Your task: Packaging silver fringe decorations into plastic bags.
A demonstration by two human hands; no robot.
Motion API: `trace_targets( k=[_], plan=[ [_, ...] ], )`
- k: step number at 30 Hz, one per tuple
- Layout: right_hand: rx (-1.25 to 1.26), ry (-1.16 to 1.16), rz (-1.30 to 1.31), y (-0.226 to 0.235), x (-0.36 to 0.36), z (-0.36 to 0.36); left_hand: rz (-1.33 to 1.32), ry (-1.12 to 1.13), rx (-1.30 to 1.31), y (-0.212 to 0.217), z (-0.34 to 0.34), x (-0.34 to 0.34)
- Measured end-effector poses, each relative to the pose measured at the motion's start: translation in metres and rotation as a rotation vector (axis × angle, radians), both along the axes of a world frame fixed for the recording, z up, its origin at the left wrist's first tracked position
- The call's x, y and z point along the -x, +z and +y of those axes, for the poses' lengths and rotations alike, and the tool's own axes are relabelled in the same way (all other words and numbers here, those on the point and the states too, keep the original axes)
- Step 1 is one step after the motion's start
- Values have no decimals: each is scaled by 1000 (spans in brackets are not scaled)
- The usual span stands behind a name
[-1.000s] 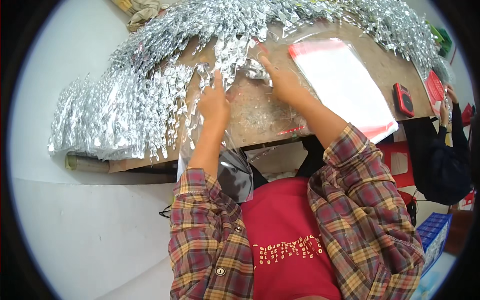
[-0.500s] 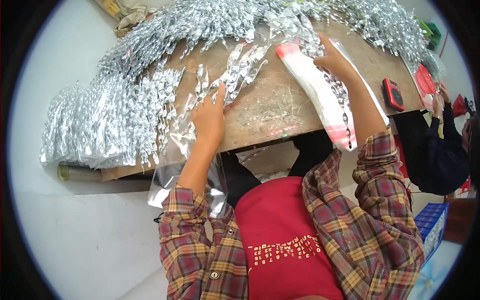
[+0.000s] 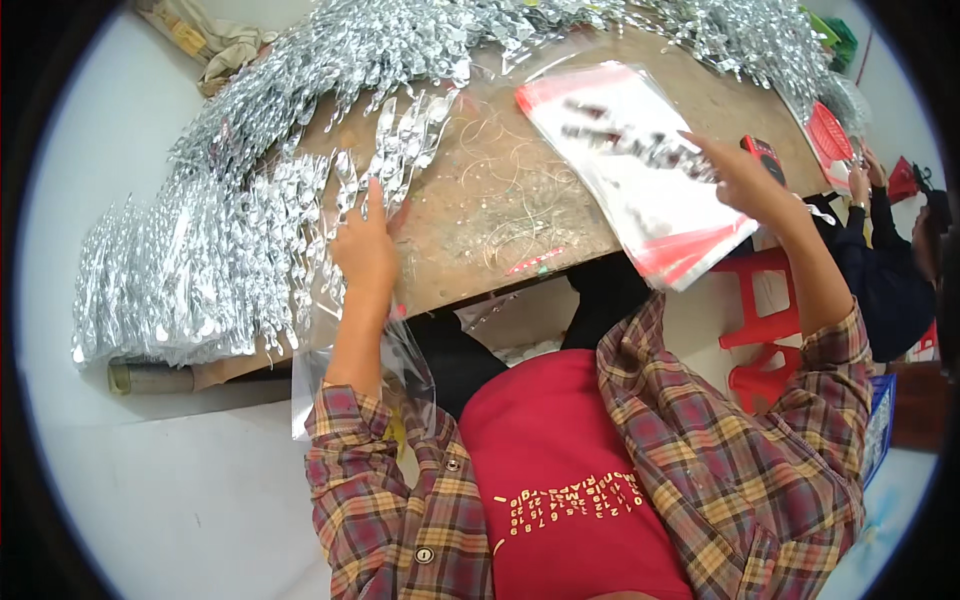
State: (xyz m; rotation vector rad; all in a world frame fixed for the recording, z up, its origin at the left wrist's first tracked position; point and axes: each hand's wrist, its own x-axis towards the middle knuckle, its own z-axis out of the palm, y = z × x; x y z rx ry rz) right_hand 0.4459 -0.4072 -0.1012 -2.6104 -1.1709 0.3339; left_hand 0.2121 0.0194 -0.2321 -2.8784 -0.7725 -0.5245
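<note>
Silver strand [image 3: 655, 150] extends, blurred, leftward from my right grip [image 3: 748, 187] pinching it over white packets [image 3: 655, 210]; foil strips [image 3: 402, 145] lie just beyond my left grip [image 3: 365, 248], its hold I cannot tell.

Workshop — worn table [image 3: 440, 268], heaped silver strands [image 3: 190, 275]

Motion smears the foil strand [image 3: 650, 148] at the right grip [image 3: 748, 188], which partly hides a red-and-black device [image 3: 762, 153]. The top edge crops the heaped tinsel [image 3: 385, 50]; a plaid sleeve [image 3: 760, 460] overlaps a blue crate [image 3: 881, 425].
</note>
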Motion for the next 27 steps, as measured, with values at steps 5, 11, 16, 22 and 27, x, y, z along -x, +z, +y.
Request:
trace_targets(
  k=[5,11,16,22,27],
  plan=[
    [-117,-48,-592,33,-23,-34,5,-89,-13,-12,2,-1],
    [-1254,-30,178,41,-17,65,112,-129,25,20,-13,-3],
    [-1445,74,124,16,34,182,88,-207,19,38,-23,3],
    [-1542,54,418,-4,75,209,-374,-490,837,115,-86,-45],
    [-1419,214,308,-25,65,215,-878,-842,1504,169,-121,-98]
  ],
)
